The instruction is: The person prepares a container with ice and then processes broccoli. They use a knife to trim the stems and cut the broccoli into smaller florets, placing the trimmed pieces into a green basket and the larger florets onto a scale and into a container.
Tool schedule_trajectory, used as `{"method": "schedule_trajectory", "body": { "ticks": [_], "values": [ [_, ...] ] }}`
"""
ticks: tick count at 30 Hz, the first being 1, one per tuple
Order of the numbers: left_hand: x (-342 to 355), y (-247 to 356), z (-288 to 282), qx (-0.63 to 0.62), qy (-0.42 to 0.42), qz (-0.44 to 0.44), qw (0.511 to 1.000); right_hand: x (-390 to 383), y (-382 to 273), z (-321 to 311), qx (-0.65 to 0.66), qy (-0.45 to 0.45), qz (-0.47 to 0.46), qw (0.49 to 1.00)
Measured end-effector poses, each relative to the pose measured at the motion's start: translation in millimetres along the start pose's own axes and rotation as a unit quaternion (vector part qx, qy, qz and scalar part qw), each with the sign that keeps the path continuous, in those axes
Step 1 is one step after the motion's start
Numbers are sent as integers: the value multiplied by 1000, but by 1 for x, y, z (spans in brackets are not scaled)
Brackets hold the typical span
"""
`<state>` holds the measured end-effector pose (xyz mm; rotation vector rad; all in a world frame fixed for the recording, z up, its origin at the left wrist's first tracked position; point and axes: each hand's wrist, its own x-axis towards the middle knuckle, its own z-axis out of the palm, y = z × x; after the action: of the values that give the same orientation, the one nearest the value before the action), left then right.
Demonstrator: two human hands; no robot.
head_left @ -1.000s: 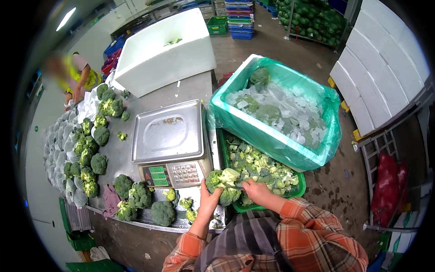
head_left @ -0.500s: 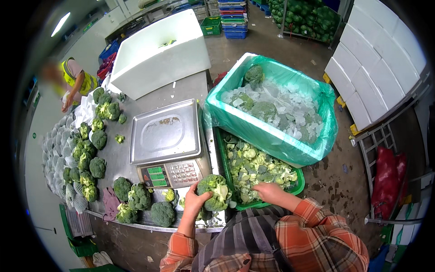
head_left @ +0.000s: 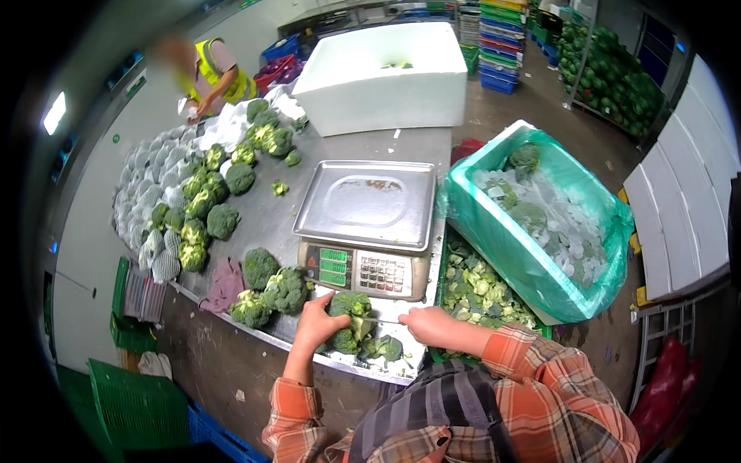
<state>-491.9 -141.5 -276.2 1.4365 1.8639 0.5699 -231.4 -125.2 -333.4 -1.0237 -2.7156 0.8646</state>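
Broccoli (head_left: 351,305) in one hand, knife (head_left: 384,320) in the other

In the head view, the left hand (head_left: 312,324) is closed around the broccoli's left side, thumb on top, above the near end of the metal table (head_left: 270,208). The right hand (head_left: 436,327), just right of that grip, is curled into a fist around the knife, its handle hidden; the thin blade points left and reaches the broccoli. Whether it has cut in cannot be told.

A loose broccoli piece (head_left: 384,349) lies between and slightly nearer the body than the two hands. Directly beyond the grip stands a weighing scale (head_left: 367,204) with a bare steel pan. Left of the left hand sit several broccoli heads (head_left: 284,291) beside a mauve cloth (head_left: 224,285). Beyond the right fist, trimmings (head_left: 478,287) fill a green crate, and farther right a green-lined foam box (head_left: 532,258) holds ice and more broccoli.
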Motion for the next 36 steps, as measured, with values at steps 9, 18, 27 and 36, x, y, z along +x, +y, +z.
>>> {"method": "schedule_trajectory", "body": {
  "ticks": [9, 18, 27, 36],
  "values": [
    [-24, -52, 9, -199, -20, -8, 980, -3, 28, 33, 293, 53, 124, 947],
    [-46, -57, 16, -138, 21, 15, 990, 71, 59, 58, 228, 71, 0, 971],
    [-23, -73, 31, -164, 110, -67, 978, 36, 23, -13, 62, -97, -1, 993],
    [-9, -39, 20, -94, 81, -51, 991, 28, -1, -17, -54, -86, -30, 994]
  ]
}}
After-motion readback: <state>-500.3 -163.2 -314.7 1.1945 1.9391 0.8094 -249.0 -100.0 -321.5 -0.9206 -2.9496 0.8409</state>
